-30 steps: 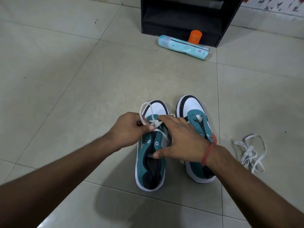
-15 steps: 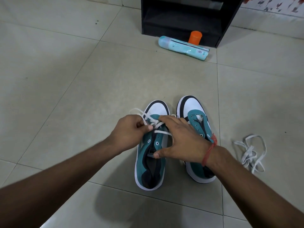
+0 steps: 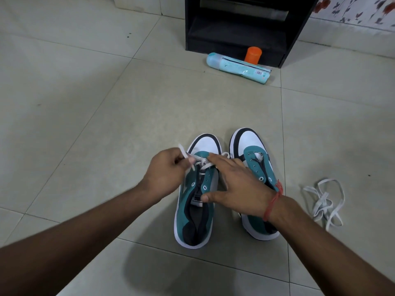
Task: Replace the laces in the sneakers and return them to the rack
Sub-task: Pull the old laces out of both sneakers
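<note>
A pale tiled floor [image 3: 106,103] fills the view, with a black rack [image 3: 241,28] at the far side and a light blue bottle [image 3: 237,68] lying in front of it beside an orange cap [image 3: 253,54]. Near the person stand two teal sneakers, toes pointing far: the left sneaker [image 3: 195,201] partly laced, the right sneaker [image 3: 254,165] with bare eyelets. A loose white lace [image 3: 324,201] lies in a heap well to the right. The right hand [image 3: 237,184] rests spread over the left sneaker, thumb on its tongue, steadying it. The left hand [image 3: 165,169] pinches the white lace end [image 3: 183,151], held just left of the lower eyelets; the shoe's long axis runs near to far, so the next unthreaded eyelets lie nearer, right of that pinch.
</note>
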